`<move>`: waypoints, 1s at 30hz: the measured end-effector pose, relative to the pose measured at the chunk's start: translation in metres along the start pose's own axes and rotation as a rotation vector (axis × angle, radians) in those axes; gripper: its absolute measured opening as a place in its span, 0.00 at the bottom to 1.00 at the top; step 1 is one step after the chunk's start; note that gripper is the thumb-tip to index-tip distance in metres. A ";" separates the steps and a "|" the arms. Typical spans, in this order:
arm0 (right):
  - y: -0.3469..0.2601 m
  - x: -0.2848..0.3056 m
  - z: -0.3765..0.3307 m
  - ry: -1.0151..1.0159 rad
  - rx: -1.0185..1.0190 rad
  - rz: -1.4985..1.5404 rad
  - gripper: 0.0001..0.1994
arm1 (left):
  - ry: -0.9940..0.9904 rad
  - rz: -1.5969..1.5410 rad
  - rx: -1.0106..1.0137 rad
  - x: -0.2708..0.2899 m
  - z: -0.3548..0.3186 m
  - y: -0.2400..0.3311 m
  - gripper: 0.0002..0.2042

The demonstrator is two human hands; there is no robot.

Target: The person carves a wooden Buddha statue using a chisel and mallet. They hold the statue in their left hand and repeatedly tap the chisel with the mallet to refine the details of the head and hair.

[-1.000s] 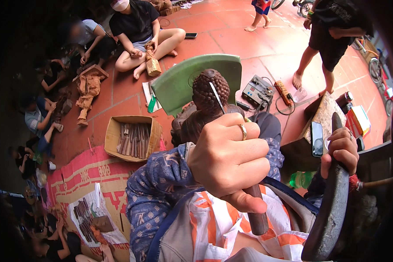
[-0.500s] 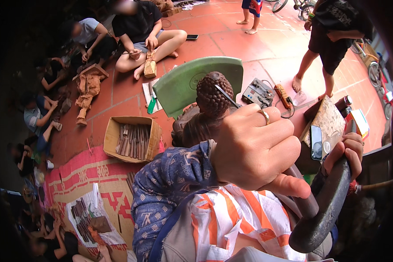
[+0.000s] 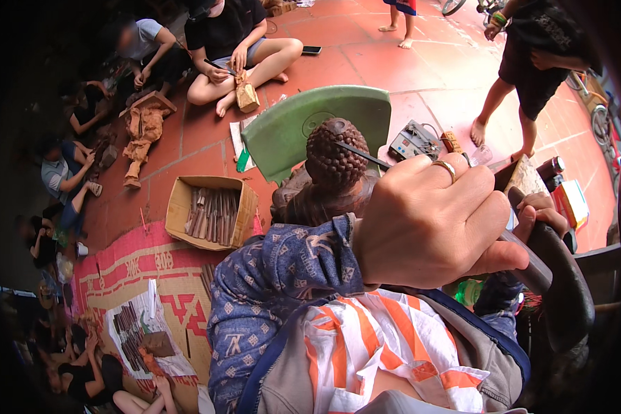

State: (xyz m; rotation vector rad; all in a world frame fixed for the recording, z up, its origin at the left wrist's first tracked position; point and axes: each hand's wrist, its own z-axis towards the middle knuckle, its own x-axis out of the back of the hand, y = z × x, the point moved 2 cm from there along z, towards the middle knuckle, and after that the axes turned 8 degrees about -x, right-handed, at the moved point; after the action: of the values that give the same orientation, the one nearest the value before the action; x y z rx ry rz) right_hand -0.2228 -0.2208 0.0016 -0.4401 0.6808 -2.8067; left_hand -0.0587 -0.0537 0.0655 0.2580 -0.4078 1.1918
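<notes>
Before me is a dark carved wooden statue (image 3: 337,162) whose round head is covered in knobbly curls. My left hand (image 3: 435,214) is closed around a chisel (image 3: 531,269); its thin metal blade reaches the curls on the right of the head, and its handle end sticks out past my thumb. My right hand (image 3: 541,215) grips a dark, smooth, club-shaped mallet (image 3: 568,297), seen at the far right. The mallet overlaps the butt of the chisel handle; whether they touch I cannot tell.
Behind the statue stands a green plastic chair (image 3: 283,138). A cardboard box (image 3: 245,228) of carving tools is on the left, near more tools on paper (image 3: 176,366). A control box (image 3: 415,141) lies beyond my hands. Other people sit carving on the left; one stands at right.
The chisel handle has swung up and to the right, so the chisel lies flatter against the head. My right hand's mallet has risen to the right, nearer the handle's line.
</notes>
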 end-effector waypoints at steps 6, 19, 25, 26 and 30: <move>0.019 -0.006 -0.014 0.001 -0.210 0.115 0.11 | 0.030 0.076 0.030 -0.012 0.000 -0.003 0.22; 0.017 -0.005 -0.002 0.027 -0.116 0.155 0.08 | 0.144 -0.060 -0.202 -0.008 0.007 0.003 0.15; 0.017 -0.014 -0.003 -0.013 -0.082 0.240 0.08 | 0.091 -0.128 -0.110 -0.008 -0.006 0.017 0.10; 0.017 -0.014 -0.005 -0.008 -0.092 0.253 0.08 | 0.084 -0.125 -0.099 -0.008 -0.006 0.018 0.10; 0.017 -0.026 -0.018 -0.078 -0.218 0.360 0.09 | -0.103 -0.111 0.019 0.008 -0.015 0.022 0.15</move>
State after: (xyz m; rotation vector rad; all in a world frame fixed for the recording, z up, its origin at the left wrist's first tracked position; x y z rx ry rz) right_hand -0.2021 -0.2214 -0.0280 -0.4146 0.9480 -2.3780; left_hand -0.0743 -0.0324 0.0550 0.3555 -0.4665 1.0764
